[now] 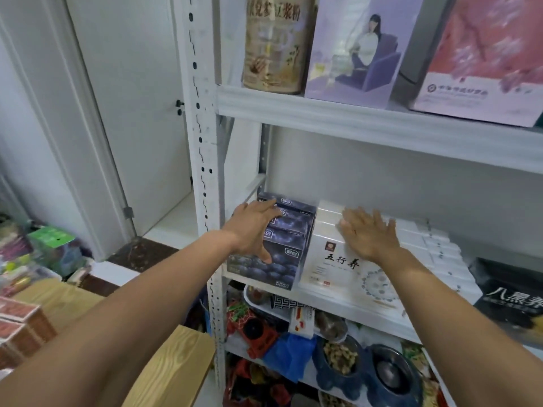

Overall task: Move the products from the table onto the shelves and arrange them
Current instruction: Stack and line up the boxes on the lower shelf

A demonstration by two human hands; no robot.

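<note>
On the middle shelf [367, 311] of a white metal rack stands a row of dark blue blueberry boxes [282, 259] at the left end. My left hand [252, 230] lies over the top and left side of that row, thumb down on the front box, fingers spread. Beside them lies a row of flat white boxes [338, 259] with black characters on the lid. My right hand [367, 233] rests flat, palm down, on top of the white boxes. Neither hand grips anything.
A black box [511, 301] lies at the shelf's right. The upper shelf carries a tall tin [273, 42], a lilac box [358, 48] and a pink box [484, 54]. Snacks and bowls fill the lower shelf [323, 362]. A wooden table [173, 368] with products [20, 324] stands left.
</note>
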